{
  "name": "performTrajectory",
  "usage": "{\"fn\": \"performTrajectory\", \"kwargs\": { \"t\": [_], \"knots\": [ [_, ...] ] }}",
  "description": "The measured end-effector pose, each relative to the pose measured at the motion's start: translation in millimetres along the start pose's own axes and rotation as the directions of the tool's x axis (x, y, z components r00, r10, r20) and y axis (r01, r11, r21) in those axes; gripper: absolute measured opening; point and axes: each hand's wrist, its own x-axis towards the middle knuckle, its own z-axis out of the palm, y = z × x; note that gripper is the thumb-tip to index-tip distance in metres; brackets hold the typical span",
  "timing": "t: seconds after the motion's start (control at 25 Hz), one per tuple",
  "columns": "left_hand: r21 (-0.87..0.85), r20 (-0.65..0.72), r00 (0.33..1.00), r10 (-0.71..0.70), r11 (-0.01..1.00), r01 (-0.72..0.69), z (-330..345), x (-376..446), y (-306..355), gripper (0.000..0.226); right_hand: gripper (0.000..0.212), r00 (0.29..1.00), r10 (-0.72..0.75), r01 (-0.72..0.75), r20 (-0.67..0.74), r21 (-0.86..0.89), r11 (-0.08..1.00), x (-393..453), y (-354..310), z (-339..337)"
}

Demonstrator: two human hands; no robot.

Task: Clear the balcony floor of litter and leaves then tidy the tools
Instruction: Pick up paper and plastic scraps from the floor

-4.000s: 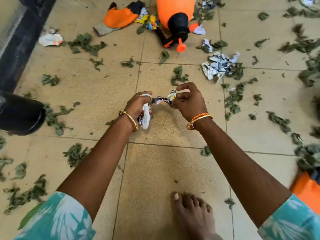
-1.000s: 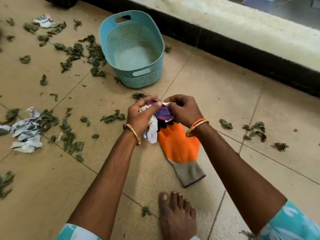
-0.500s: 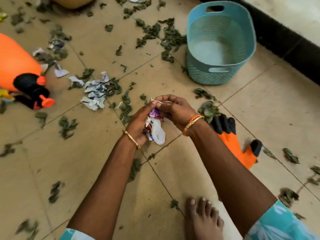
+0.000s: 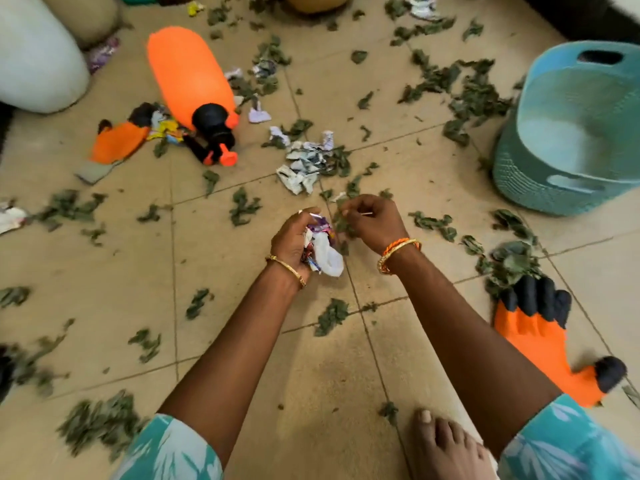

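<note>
Since half a second earlier, both hands had parted: my left hand [image 4: 298, 237] gripped the wad of wrappers [image 4: 322, 251], my right hand [image 4: 372, 220] pinched a leaf scrap [image 4: 341, 221]. Litter-gathering was underway, I judged; next, carrying it to the basket [image 4: 568, 181] at two o'clock.

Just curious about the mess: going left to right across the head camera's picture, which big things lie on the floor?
White sack → orange glove → orange sprayer bottle → crumpled paper pile → second orange glove → teal basket.
</note>
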Motion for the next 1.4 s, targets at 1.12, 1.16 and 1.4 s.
{"fn": "performTrajectory", "kwargs": {
  "t": [1.12, 1.16, 1.4],
  "knots": [
    [0.274, 0.028, 0.99, -0.14, 0.953, 0.127, -54, -45, 62, 0.027, 0.013, 0.912, -0.148, 0.053, 0.382, 0.246, 0.968, 5, -37, 76],
    [0.273, 0.013, 0.991, -0.134, 0.954, 0.126, -52, -43, 62, 0.025, 0.016, 0.899, -0.167, 0.089, 0.406, 0.205, 0.975, 9, -39, 74],
    [0.201, -0.15, 0.988, -0.049, 0.976, 0.079, -49, -21, 60, 0.027, 0.021, 0.897, -0.108, 0.149, 0.429, -0.064, 0.987, 53, -38, 39]
  ]
}}
